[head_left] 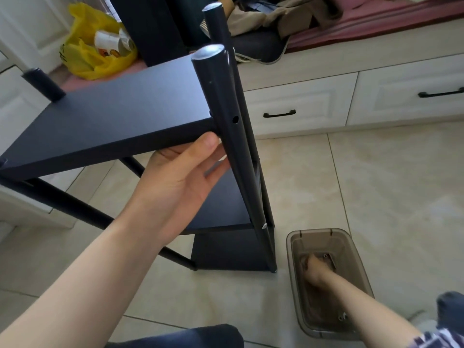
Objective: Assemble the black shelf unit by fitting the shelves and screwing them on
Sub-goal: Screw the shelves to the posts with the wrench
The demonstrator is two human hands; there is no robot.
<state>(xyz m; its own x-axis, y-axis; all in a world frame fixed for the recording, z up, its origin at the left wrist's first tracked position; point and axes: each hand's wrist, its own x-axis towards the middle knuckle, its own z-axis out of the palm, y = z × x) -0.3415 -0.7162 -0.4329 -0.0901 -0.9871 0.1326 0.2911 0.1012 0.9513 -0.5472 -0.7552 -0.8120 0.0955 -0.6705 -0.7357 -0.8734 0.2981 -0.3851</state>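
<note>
The black shelf unit stands on the tiled floor, its top shelf (pixel 120 109) lying between round black poles. My left hand (pixel 180 177) supports this shelf from below at its near right corner, palm up, thumb against the front edge, fingers stretched toward the front right pole (pixel 226 116). An empty screw hole (pixel 235 119) shows in that pole at shelf height. A silver screw head (pixel 264 226) sits where the middle shelf (pixel 226 204) meets the pole. My right hand (pixel 315 270) reaches down into a brown translucent box (pixel 361 272); its fingers are hidden. Small metal parts (pixel 342 317) lie in the box.
A bottom shelf (pixel 231 252) sits near the floor. White drawers (pixel 301 106) with black handles run behind the unit, below a bench with clothes (pixel 276 16). A yellow bag (pixel 85 51) and a leaning black board (pixel 150 28) are at the back left. My knee (pixel 200 337) is below.
</note>
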